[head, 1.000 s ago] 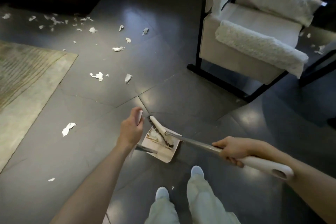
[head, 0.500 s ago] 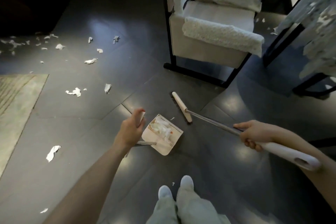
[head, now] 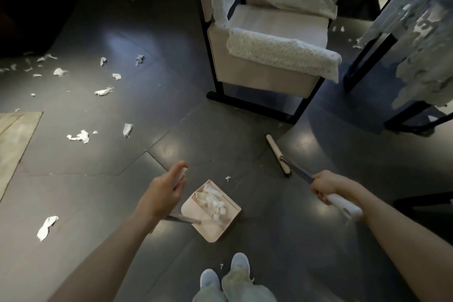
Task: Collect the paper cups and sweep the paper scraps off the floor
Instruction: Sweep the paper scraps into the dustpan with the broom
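Observation:
My left hand [head: 163, 191] grips the top of the dustpan's long handle. The beige dustpan [head: 221, 224] rests on the dark floor by my feet with a pile of white paper scraps [head: 213, 201] in it. My right hand [head: 327, 185] holds the white grip of the broom handle. The broom head [head: 278, 152] sits on the floor right of the dustpan, apart from it. One small scrap [head: 228, 178] lies between them. Several torn paper scraps [head: 79, 136] litter the floor to the left and far left. No paper cups are in view.
A cream armchair [head: 267, 73] on a black frame, draped with white towels, stands ahead. A black-legged table with a lace cloth [head: 421, 39] is at right, with scraps near it. A rug corner [head: 14, 135] lies at left. My shoes [head: 224, 272] are at the bottom.
The broom head has moved from the dustpan out to the right, toward the armchair. My view has turned right. The dustpan has stayed in place with scraps in it.

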### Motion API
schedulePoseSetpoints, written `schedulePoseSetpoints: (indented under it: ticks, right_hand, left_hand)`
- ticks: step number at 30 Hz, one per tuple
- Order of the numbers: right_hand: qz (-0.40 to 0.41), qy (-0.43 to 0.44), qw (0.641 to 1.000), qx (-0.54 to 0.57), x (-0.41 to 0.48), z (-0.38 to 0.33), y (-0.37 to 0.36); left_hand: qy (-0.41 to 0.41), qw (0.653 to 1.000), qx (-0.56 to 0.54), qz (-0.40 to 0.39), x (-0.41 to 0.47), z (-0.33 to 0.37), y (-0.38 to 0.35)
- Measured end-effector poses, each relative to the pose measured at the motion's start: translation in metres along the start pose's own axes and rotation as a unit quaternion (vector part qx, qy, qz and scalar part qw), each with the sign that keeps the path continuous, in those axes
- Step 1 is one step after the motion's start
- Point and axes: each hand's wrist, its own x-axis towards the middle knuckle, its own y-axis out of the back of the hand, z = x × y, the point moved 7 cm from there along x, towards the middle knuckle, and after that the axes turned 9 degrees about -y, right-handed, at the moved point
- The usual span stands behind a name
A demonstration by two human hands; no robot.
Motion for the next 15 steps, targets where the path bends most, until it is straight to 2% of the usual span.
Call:
schedulePoseSetpoints:
  ticks: [4, 8, 11, 15]
  right_hand:
    - [-0.017, 0.040, 0.996, -0.082, 0.014, -0.019, -0.043]
    - [-0.047, 0.076, 0.980, -0.179, -0.010, -0.036, -0.096]
    - [-0.077, 0.097, 0.962, -0.244, -0.032, -0.032, -0.127]
    - [-0.114, 0.092, 0.959, -0.244, -0.064, -0.014, -0.146]
  left_hand:
    - [-0.006, 1.000, 0.021, 0.013, 0.005, -0.005, -0.002]
    - [0.028, 0.998, 0.005, 0.053, 0.001, -0.006, 0.000]
    - [0.015, 0.999, -0.005, 0.048, 0.003, 0.003, -0.009]
    - [0.018, 0.999, -0.007, 0.043, -0.004, 0.007, -0.012]
